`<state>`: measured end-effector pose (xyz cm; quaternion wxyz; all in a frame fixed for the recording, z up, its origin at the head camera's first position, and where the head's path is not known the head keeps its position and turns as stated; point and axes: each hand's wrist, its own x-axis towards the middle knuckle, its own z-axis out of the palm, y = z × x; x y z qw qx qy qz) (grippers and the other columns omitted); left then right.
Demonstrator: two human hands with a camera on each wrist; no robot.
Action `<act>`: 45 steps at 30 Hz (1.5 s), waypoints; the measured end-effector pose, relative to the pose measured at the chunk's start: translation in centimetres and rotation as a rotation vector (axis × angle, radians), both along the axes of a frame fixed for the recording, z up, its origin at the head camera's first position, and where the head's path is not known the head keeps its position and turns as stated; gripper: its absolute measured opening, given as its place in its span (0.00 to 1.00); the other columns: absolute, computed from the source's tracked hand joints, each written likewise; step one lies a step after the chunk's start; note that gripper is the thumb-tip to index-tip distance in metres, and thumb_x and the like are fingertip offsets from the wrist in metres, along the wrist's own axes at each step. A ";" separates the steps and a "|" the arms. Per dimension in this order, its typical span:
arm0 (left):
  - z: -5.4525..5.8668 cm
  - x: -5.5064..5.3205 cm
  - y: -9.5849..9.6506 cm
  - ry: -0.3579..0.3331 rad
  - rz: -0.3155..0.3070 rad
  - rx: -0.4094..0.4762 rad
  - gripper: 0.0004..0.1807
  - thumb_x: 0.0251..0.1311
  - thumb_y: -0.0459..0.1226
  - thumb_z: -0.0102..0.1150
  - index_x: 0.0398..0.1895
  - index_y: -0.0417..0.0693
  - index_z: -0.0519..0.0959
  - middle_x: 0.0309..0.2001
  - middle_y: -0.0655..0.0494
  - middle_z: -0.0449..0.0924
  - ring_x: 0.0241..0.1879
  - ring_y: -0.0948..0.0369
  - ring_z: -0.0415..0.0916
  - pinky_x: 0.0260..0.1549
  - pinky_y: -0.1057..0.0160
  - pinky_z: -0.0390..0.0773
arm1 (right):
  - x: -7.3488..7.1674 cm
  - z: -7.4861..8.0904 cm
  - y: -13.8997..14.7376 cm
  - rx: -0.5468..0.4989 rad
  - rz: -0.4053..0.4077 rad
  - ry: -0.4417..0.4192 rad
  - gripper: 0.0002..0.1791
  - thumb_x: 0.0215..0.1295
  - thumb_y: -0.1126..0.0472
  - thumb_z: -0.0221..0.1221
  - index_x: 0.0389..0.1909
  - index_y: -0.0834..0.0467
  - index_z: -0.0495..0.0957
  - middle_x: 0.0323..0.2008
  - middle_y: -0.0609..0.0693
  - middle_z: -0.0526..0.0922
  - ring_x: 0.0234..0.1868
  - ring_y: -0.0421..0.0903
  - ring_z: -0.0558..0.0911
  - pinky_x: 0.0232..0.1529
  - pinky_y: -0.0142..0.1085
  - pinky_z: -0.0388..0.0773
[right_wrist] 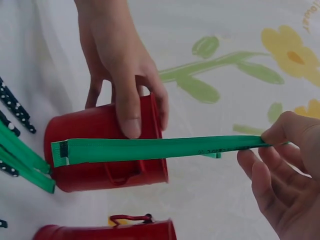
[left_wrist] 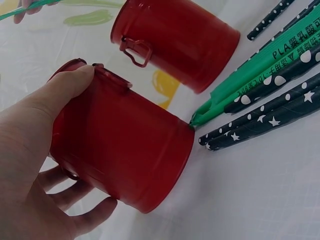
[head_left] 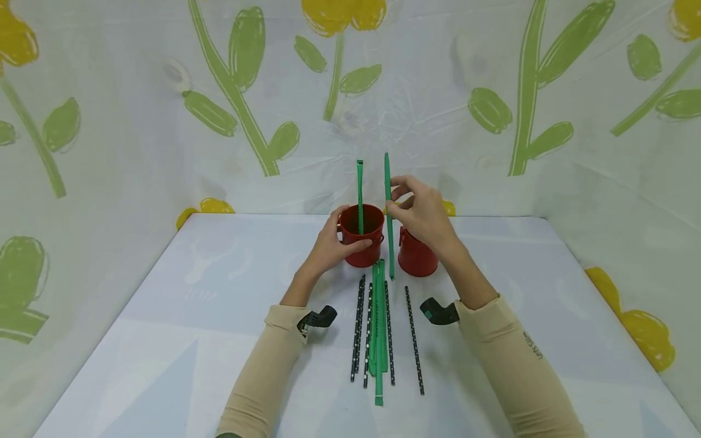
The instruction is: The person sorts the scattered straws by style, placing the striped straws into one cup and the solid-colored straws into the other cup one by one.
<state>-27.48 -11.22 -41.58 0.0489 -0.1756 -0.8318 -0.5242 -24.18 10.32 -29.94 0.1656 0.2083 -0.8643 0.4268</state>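
Observation:
My left hand [head_left: 335, 246] grips a red metal bucket [left_wrist: 120, 140] around its side, thumb near the rim. A green wrapped straw [head_left: 359, 188] stands up inside that bucket. Between thumb and fingers my right hand [head_left: 418, 210] pinches another green wrapped straw [right_wrist: 150, 150] near its upper end; it hangs upright just right of the held bucket, outside it. A second red bucket [head_left: 418, 255] stands to the right, partly behind the right hand in the head view.
On the white table [head_left: 219, 340], several green wrapped straws [head_left: 379, 328] lie in front of the buckets. Black straws with white dots or stars [head_left: 414, 340] lie on both sides of them. A floral curtain [head_left: 405, 91] rises behind the table's far edge.

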 end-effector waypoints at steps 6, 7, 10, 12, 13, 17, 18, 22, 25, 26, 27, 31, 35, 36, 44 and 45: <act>0.1 -0.1 0.3 0.008 -0.007 0.012 0.51 0.52 0.49 0.72 0.75 0.54 0.51 0.69 0.56 0.64 0.67 0.55 0.64 0.58 0.50 0.78 | -1.0 1.8 -0.6 -0.025 -0.041 0.071 0.21 0.65 0.63 0.60 0.58 0.60 0.74 0.41 0.58 0.84 0.35 0.54 0.87 0.40 0.45 0.86; 0.1 -0.1 0.3 0.006 -0.006 0.009 0.52 0.52 0.49 0.72 0.76 0.55 0.51 0.70 0.56 0.64 0.67 0.55 0.64 0.58 0.50 0.78 | -1.2 2.0 -0.7 -0.036 -0.049 0.082 0.21 0.65 0.63 0.60 0.59 0.60 0.74 0.41 0.58 0.84 0.35 0.55 0.87 0.39 0.44 0.86; 0.1 -0.1 0.4 -0.002 0.002 -0.004 0.54 0.52 0.50 0.71 0.77 0.54 0.48 0.71 0.55 0.63 0.67 0.54 0.64 0.58 0.49 0.78 | -1.7 2.8 -0.9 -0.059 -0.075 0.113 0.20 0.66 0.62 0.60 0.59 0.60 0.74 0.41 0.57 0.84 0.35 0.54 0.87 0.35 0.42 0.86; 0.1 0.0 0.5 -0.007 0.006 -0.008 0.54 0.52 0.51 0.71 0.77 0.55 0.48 0.71 0.54 0.62 0.67 0.54 0.64 0.59 0.49 0.77 | -2.0 3.3 -1.1 -0.077 -0.086 0.132 0.20 0.66 0.62 0.60 0.58 0.59 0.75 0.41 0.56 0.84 0.34 0.52 0.87 0.31 0.40 0.86; 0.1 0.1 0.5 -0.010 0.007 -0.009 0.54 0.52 0.51 0.70 0.77 0.55 0.47 0.71 0.55 0.62 0.67 0.54 0.63 0.59 0.49 0.77 | -2.1 3.5 -1.3 -0.083 -0.091 0.144 0.20 0.66 0.61 0.60 0.58 0.59 0.75 0.41 0.56 0.84 0.33 0.51 0.87 0.30 0.39 0.85; 0.0 0.2 0.7 -0.018 0.019 -0.004 0.53 0.53 0.54 0.69 0.77 0.59 0.48 0.70 0.56 0.62 0.67 0.56 0.62 0.61 0.48 0.76 | -2.4 4.0 -1.8 -0.103 -0.114 0.185 0.20 0.66 0.60 0.61 0.58 0.58 0.75 0.42 0.55 0.85 0.33 0.49 0.87 0.29 0.38 0.85; 0.0 0.2 0.7 -0.021 0.027 -0.006 0.53 0.53 0.54 0.69 0.77 0.60 0.48 0.70 0.56 0.62 0.68 0.57 0.62 0.61 0.48 0.76 | -2.5 4.1 -2.0 -0.107 -0.121 0.192 0.21 0.66 0.60 0.61 0.59 0.58 0.75 0.42 0.55 0.85 0.33 0.48 0.87 0.30 0.37 0.85; -0.2 0.4 0.9 -0.027 0.057 -0.012 0.52 0.53 0.57 0.68 0.77 0.61 0.48 0.71 0.56 0.62 0.68 0.57 0.62 0.61 0.49 0.75 | -2.8 3.7 -2.4 -0.119 -0.135 0.193 0.21 0.66 0.60 0.61 0.59 0.57 0.75 0.43 0.56 0.85 0.34 0.48 0.86 0.31 0.38 0.85; -0.2 0.5 1.0 -0.025 0.066 -0.011 0.52 0.53 0.57 0.67 0.76 0.61 0.49 0.70 0.56 0.62 0.68 0.57 0.62 0.61 0.49 0.75 | -2.9 3.2 -2.6 -0.114 -0.133 0.172 0.21 0.67 0.61 0.61 0.60 0.58 0.74 0.43 0.56 0.84 0.33 0.48 0.86 0.30 0.38 0.85; -0.2 0.5 1.0 -0.026 0.068 -0.009 0.52 0.53 0.57 0.67 0.76 0.61 0.49 0.70 0.56 0.62 0.68 0.57 0.62 0.61 0.49 0.76 | -2.9 3.0 -2.6 -0.111 -0.131 0.161 0.21 0.67 0.61 0.61 0.60 0.58 0.74 0.43 0.56 0.84 0.34 0.49 0.86 0.30 0.38 0.85; -0.2 0.5 1.1 -0.024 0.068 -0.006 0.51 0.53 0.56 0.68 0.76 0.61 0.49 0.70 0.56 0.63 0.68 0.57 0.62 0.61 0.49 0.76 | -2.9 2.7 -2.7 -0.108 -0.130 0.154 0.21 0.67 0.61 0.61 0.60 0.58 0.74 0.43 0.56 0.84 0.34 0.49 0.86 0.30 0.38 0.85; -0.1 0.6 1.2 -0.013 0.063 0.005 0.50 0.53 0.55 0.68 0.76 0.60 0.50 0.69 0.56 0.63 0.67 0.57 0.63 0.60 0.50 0.77 | -2.9 1.9 -2.8 -0.097 -0.129 0.129 0.21 0.67 0.60 0.60 0.60 0.58 0.74 0.43 0.55 0.84 0.34 0.50 0.87 0.30 0.38 0.85; -0.2 0.5 1.4 -0.005 0.056 0.008 0.49 0.54 0.53 0.68 0.75 0.60 0.51 0.68 0.57 0.64 0.66 0.58 0.64 0.59 0.51 0.77 | -3.2 1.1 -3.0 -0.088 -0.130 0.118 0.21 0.67 0.60 0.60 0.60 0.57 0.74 0.43 0.56 0.84 0.34 0.50 0.87 0.31 0.38 0.85; -0.3 0.4 1.4 -0.002 0.056 0.007 0.49 0.54 0.53 0.68 0.75 0.60 0.51 0.68 0.57 0.65 0.66 0.59 0.64 0.59 0.51 0.77 | -3.2 0.9 -3.0 -0.087 -0.128 0.116 0.21 0.67 0.60 0.60 0.60 0.57 0.74 0.42 0.56 0.84 0.34 0.50 0.87 0.31 0.39 0.86; -0.1 0.4 1.2 -0.003 0.050 -0.001 0.50 0.55 0.54 0.67 0.76 0.53 0.50 0.67 0.55 0.65 0.65 0.58 0.64 0.60 0.50 0.76 | -3.5 -0.3 -3.8 -0.068 -0.111 0.081 0.21 0.67 0.60 0.61 0.60 0.57 0.74 0.43 0.56 0.85 0.35 0.52 0.87 0.39 0.41 0.86; 0.0 0.3 1.1 -0.001 0.048 0.001 0.51 0.55 0.54 0.67 0.76 0.53 0.50 0.67 0.55 0.65 0.65 0.58 0.65 0.60 0.50 0.76 | -3.5 -0.4 -3.9 -0.067 -0.110 0.077 0.21 0.67 0.60 0.61 0.60 0.57 0.74 0.43 0.56 0.85 0.35 0.52 0.87 0.40 0.41 0.86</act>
